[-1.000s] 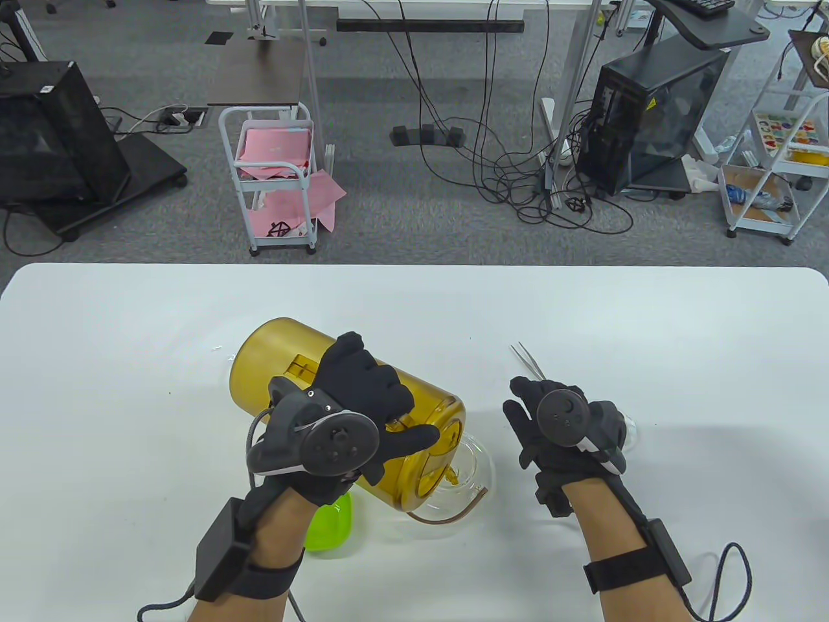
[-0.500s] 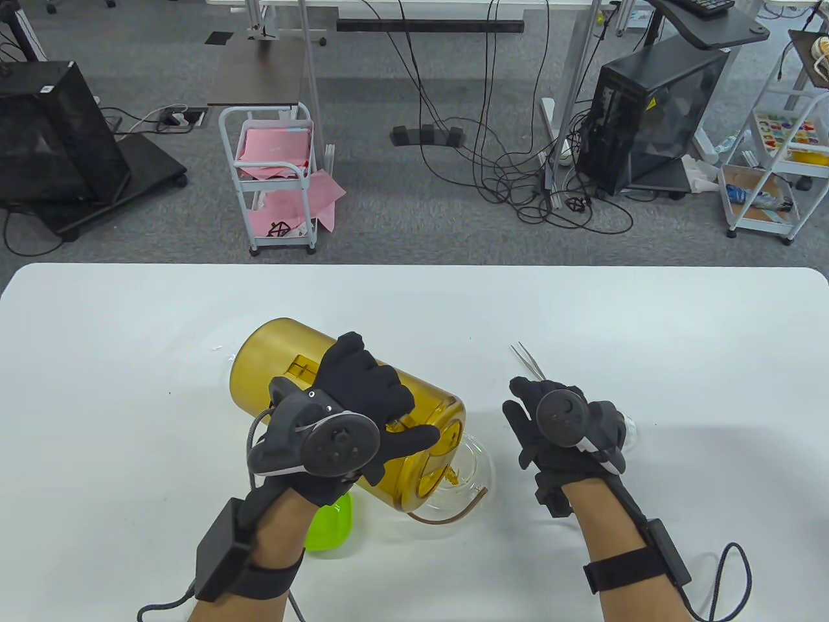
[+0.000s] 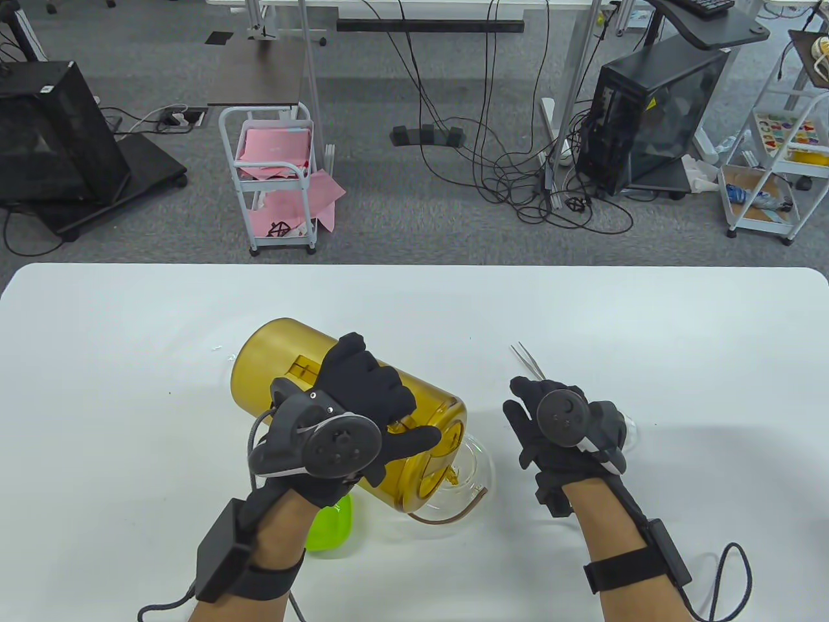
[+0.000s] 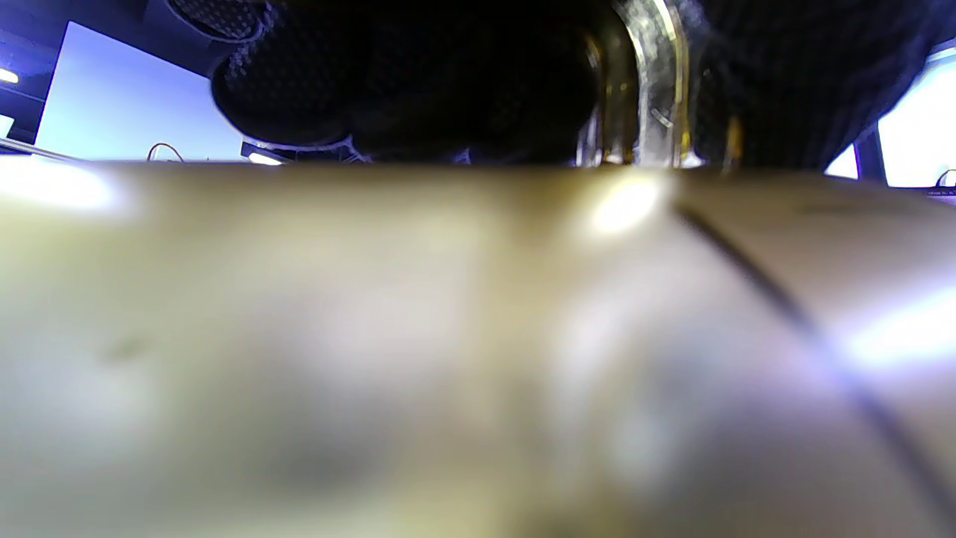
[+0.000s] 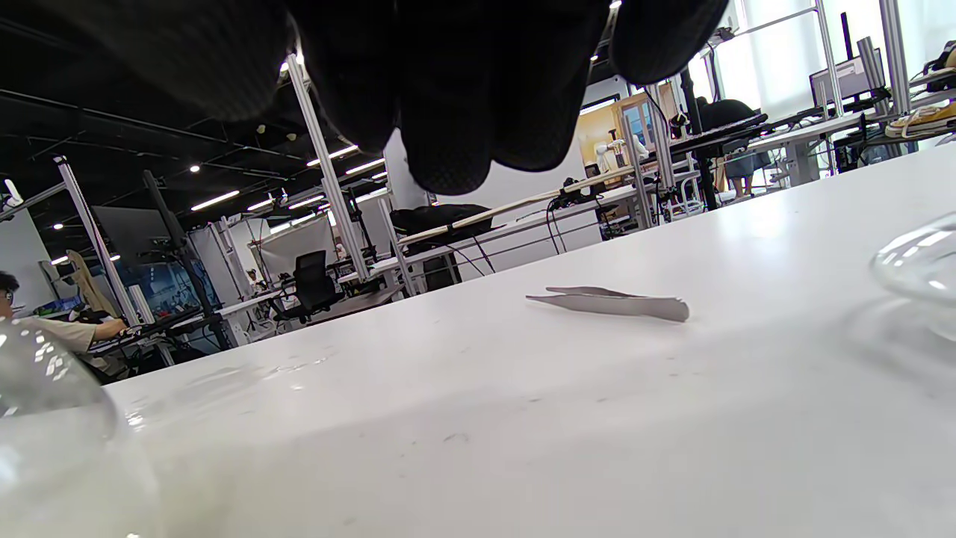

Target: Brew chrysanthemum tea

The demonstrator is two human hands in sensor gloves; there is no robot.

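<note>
My left hand [image 3: 363, 402] grips the handle of a big amber pitcher [image 3: 272, 353], tipped on its side with its mouth over a clear glass teapot [image 3: 476, 463]. A thin stream of yellow liquid [image 3: 451, 478] runs from the spout into the pot. In the left wrist view the amber pitcher wall [image 4: 448, 336] fills the frame, with gloved fingers [image 4: 388, 82] round its handle. My right hand [image 3: 537, 427] hovers above the table to the right of the teapot, fingers relaxed and holding nothing. Metal tweezers [image 3: 528, 363] [image 5: 609, 302] lie just beyond it.
A lime green bowl [image 3: 333, 525] sits under my left wrist. A clear glass piece [image 3: 628, 431] [image 5: 922, 261] lies beside my right hand. The white table [image 3: 680, 337] stretches wide to the left, back and right. Carts and cables stand on the floor behind.
</note>
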